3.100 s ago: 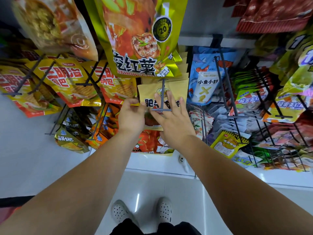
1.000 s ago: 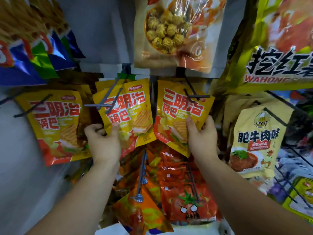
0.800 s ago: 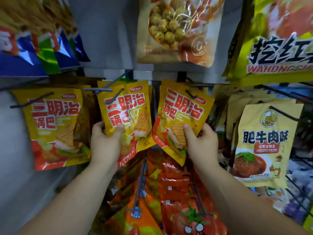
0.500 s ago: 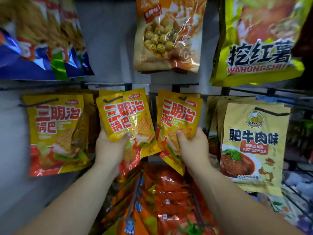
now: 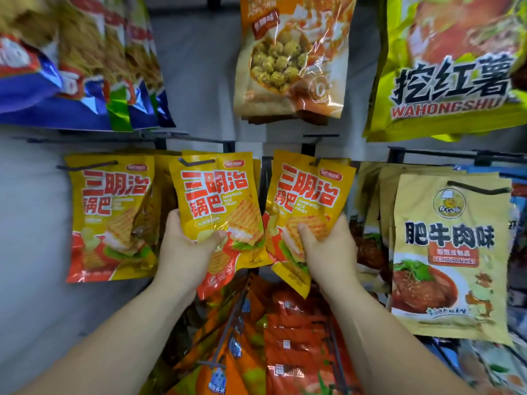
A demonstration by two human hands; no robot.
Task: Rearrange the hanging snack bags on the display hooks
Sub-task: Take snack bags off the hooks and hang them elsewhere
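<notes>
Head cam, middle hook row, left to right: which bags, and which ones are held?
far-left yellow bag → middle yellow bag, gripped by left hand → tilted yellow bag, gripped by right hand → beige beef bag

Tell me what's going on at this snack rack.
A person is sorting hanging snack bags. The left hand grips the middle bag of three yellow sandwich-crust bags by its lower part, and the right hand grips the right bag, which tilts. Both bags hang on their hooks. The third bag, at the left, hangs untouched.
</notes>
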